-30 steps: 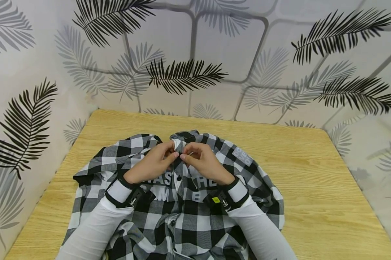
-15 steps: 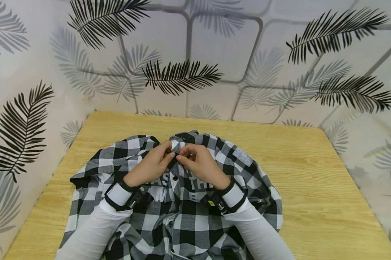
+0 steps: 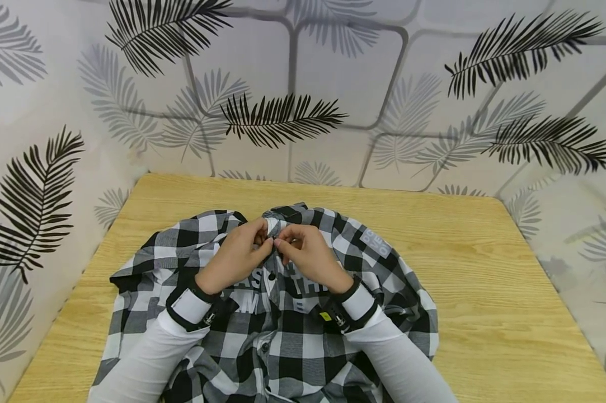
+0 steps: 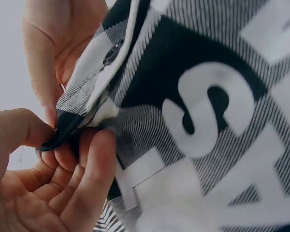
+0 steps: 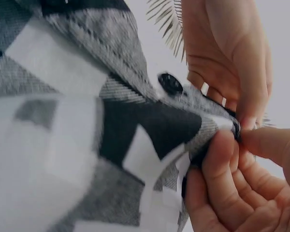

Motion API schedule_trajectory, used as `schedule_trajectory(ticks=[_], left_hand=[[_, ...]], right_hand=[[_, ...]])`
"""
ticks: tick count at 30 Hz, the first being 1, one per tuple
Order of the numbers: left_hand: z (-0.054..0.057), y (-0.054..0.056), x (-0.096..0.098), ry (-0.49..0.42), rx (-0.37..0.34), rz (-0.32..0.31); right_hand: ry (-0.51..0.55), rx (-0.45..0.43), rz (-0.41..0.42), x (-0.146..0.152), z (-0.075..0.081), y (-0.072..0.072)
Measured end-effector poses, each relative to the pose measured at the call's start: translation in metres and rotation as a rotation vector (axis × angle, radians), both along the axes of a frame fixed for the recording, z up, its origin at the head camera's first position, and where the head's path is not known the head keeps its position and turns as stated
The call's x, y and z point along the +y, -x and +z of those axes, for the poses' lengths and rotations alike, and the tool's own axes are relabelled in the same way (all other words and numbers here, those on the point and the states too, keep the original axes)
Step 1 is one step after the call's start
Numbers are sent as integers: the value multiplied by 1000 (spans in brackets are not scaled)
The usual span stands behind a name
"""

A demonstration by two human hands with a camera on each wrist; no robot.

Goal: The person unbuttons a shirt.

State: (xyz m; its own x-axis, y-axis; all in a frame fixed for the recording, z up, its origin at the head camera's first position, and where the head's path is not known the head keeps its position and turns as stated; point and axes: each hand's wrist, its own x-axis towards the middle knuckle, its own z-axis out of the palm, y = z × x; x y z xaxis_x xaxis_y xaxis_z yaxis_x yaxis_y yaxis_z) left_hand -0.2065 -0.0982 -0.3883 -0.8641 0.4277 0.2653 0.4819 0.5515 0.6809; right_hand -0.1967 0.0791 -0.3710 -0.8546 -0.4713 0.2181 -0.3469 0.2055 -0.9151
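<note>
A black, white and grey checked shirt (image 3: 303, 347) with pale printed letters lies front up on the table. My left hand (image 3: 239, 252) pinches the front edge near the collar between thumb and curled fingers, as the left wrist view shows on the cloth (image 4: 67, 121). Right beside it, my right hand (image 3: 313, 254) pinches the same front edge, thumb tip close to the left thumb. In the right wrist view a black button (image 5: 170, 83) sits on the placket near the pinched spot. Another button (image 3: 271, 276) shows below the hands. Whatever lies between the fingertips is hidden.
The wooden table (image 3: 494, 291) extends to the right of the shirt and behind it. A wall covering (image 3: 333, 73) with leaf patterns stands along its back and left edges. The shirt's sleeve (image 3: 408, 285) curves down on the right.
The view has shifted slightly. Both hands stay at the collar end of the placket, and their fingertips shift a little, with the thumbs now closer together.
</note>
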Motion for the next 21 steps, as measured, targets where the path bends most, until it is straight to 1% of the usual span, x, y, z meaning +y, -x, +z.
schedule_trajectory(ticks=[1, 3, 5, 8, 12, 16, 21], left_hand=[[0, 0, 0, 11, 27, 17], [0, 0, 1, 25, 59, 38], [1, 0, 1, 28, 64, 45], [1, 1, -1, 9, 33, 38], [1, 3, -3, -28, -11, 42], [2, 3, -4, -32, -13, 39], [-1, 2, -3, -26, -12, 31]], right_hand=[[2, 11, -12, -1, 0, -1], [10, 22, -37, -2, 0, -1], [21, 23, -58, -3, 0, -2], [37, 27, -65, -4, -1, -1], [49, 37, -38, -3, 0, -1], [44, 23, -16, -2, 0, 0], [-25, 30, -17, -4, 0, -1]])
